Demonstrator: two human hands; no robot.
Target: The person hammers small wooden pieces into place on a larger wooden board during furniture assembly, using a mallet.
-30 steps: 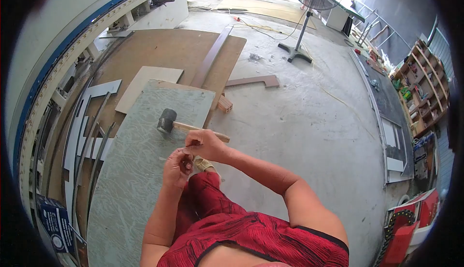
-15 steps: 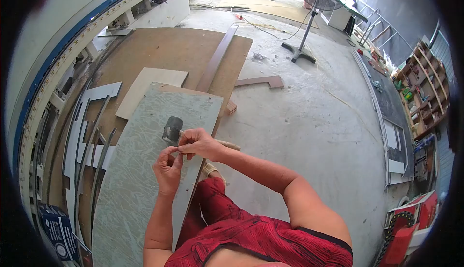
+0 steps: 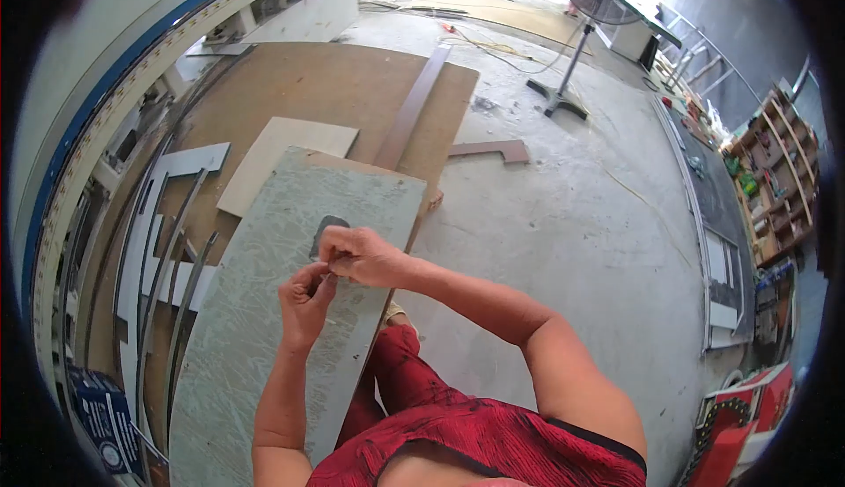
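Observation:
My left hand (image 3: 304, 304) is closed in a pinch over the pale green patterned board (image 3: 238, 311). Its fingertips meet those of my right hand (image 3: 368, 258), which is also pinched closed. Whatever lies between the fingers is too small to make out. Just beyond my right hand, a mallet with a black head (image 3: 328, 222) lies on the board. My right hand and forearm cover most of its handle.
A cream panel (image 3: 286, 148) and a long brown strip (image 3: 414, 108) lie on a large brown sheet (image 3: 290, 77). White frame pieces (image 3: 198, 159) are at left. A standing fan (image 3: 572, 55), wooden shelf box (image 3: 775, 170) and red machine (image 3: 744, 425) stand farther off.
The view has shifted slightly, moving the board and mallet rightward in the picture. My right hand now covers more of the mallet. Both hands keep their fingertips together.

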